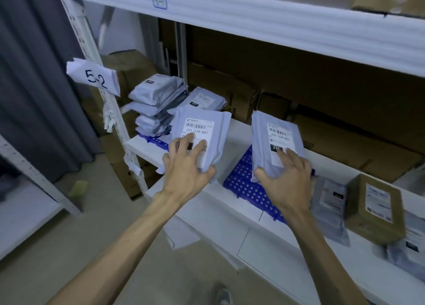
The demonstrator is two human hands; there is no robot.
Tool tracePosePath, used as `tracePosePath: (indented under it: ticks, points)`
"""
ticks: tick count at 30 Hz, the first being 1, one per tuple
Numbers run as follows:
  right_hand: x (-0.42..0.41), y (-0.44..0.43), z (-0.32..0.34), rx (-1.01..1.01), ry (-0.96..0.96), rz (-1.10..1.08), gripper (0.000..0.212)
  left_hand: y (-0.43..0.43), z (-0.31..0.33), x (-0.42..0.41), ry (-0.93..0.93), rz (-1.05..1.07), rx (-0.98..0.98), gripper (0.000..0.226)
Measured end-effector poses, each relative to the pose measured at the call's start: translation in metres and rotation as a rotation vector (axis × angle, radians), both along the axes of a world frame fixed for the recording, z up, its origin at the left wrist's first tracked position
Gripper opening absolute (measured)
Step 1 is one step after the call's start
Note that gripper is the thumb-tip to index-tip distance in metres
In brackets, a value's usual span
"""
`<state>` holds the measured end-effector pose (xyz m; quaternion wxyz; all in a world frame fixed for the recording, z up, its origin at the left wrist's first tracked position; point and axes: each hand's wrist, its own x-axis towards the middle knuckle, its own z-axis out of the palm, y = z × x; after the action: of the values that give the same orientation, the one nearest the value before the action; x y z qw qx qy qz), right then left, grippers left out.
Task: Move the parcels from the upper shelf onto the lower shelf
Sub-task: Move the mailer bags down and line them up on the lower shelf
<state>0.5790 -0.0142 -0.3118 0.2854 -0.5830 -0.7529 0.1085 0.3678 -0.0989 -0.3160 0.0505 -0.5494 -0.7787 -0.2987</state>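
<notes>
A white shelf rack fills the view, its upper shelf [253, 17] crossing the top and the lower shelf [207, 215] running below. Brown cardboard boxes [345, 139] stand along the back of the lower shelf. A blue perforated mat [246, 189] lies on the lower shelf. At the back left sits a stack of grey parcels [158, 102]. A small carton [374, 208] rests at the right, on a grey bag [328, 203].

The left parcel [202, 125] is tilted over the lower shelf's left part. The left hand [184, 169] grips it, fingers spread on its label, thumb round the near edge. The right parcel [273, 130] is held over the mat. The right hand [287, 178] grips it, fingers on top, thumb on its side. A paper tag [96, 77] marked 5-2 hangs on the upright.
</notes>
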Motion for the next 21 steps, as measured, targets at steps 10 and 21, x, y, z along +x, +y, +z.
tracePosePath:
  ticks: [10,21]
  points:
    - [-0.100,0.055,-0.010,0.032,0.026,0.057,0.075,0.049,0.010,-0.094,0.049,0.047,-0.005,0.065]
    - [-0.199,0.122,0.011,0.033,0.116,0.073,0.082,0.126,0.045,-0.182,0.093,0.023,0.015,0.069]
